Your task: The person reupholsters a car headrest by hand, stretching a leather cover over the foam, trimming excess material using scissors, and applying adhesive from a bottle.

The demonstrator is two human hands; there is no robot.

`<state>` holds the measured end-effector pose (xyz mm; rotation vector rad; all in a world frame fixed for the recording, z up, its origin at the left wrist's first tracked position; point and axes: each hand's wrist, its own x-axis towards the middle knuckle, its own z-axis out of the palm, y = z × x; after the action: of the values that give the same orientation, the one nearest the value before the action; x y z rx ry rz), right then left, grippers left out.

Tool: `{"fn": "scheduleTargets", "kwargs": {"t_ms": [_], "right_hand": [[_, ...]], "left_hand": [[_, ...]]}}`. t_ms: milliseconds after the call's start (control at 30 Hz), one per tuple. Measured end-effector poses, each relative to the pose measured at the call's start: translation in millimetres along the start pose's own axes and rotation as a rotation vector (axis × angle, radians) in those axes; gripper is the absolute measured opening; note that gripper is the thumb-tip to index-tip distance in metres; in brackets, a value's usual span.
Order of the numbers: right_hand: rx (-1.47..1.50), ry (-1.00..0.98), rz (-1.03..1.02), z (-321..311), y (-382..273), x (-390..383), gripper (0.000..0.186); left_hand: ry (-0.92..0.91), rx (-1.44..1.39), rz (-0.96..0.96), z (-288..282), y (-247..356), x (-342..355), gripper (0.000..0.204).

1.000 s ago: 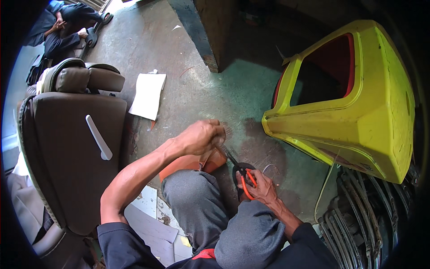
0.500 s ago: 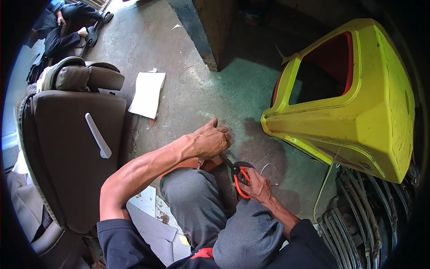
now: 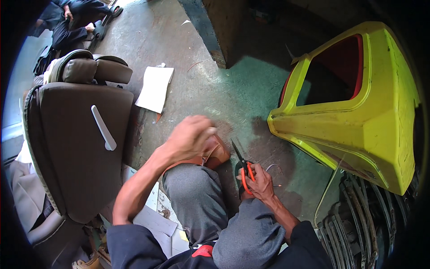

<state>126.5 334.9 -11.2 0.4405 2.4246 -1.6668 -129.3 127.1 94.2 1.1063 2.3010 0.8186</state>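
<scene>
My left hand (image 3: 192,134) is blurred above a brown-orange item (image 3: 215,154) beside my left knee; its fingers look curled, but I cannot make out whether they hold anything. My right hand (image 3: 262,181) grips orange-handled scissors (image 3: 247,175), whose long dark blades point up and left, a little apart from my left hand. The right hand is just beyond my gray-covered right knee (image 3: 244,237). A thin pale strip (image 3: 270,166) lies on the floor by that hand.
A brown padded seat (image 3: 76,157) with a white lever stands left. A white sheet (image 3: 152,89) lies on the floor (image 3: 210,89). A yellow plastic shell (image 3: 367,130) and stacked metal frames (image 3: 349,224) are right, a post (image 3: 206,36) ahead. Another person (image 3: 71,27) sits at upper left.
My left hand rose toward the upper right, then moved back left, away from the scissor tips, uncovering more of the brown-orange item. The scissors now point more upright. The whole view has shifted slightly.
</scene>
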Motion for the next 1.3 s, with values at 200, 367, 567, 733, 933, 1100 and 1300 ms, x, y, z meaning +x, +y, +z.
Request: {"fn": "scheduleTargets", "kwargs": {"t_ms": [200,367,567,733,933,1100,1300], "right_hand": [[0.112,-0.168,0.017,16,-38,28,0.052],[0.073,-0.116,0.006,39,-59,50,0.048],[0.062,-0.112,0.111,31,-68,54,0.040],[0.019,-0.237,0.254,-4,-74,34,0.039],[-0.148,-0.382,0.414,-34,-113,-5,0.037],[-0.156,-0.431,0.543,-25,-128,-4,0.037],[-0.190,-0.444,0.526,-13,-132,-1,0.034]], "left_hand": [[0.205,-0.112,-0.340,5,5,-114,0.015],[0.200,-0.360,-0.332,35,23,-142,0.038],[0.021,0.345,-0.399,57,31,-122,0.048],[0.169,0.350,-0.569,84,36,-114,0.026],[0.776,0.363,-0.269,141,6,-126,0.028],[0.914,0.370,-0.178,156,-4,-128,0.033],[0.919,0.369,-0.130,166,-9,-128,0.036]]}}
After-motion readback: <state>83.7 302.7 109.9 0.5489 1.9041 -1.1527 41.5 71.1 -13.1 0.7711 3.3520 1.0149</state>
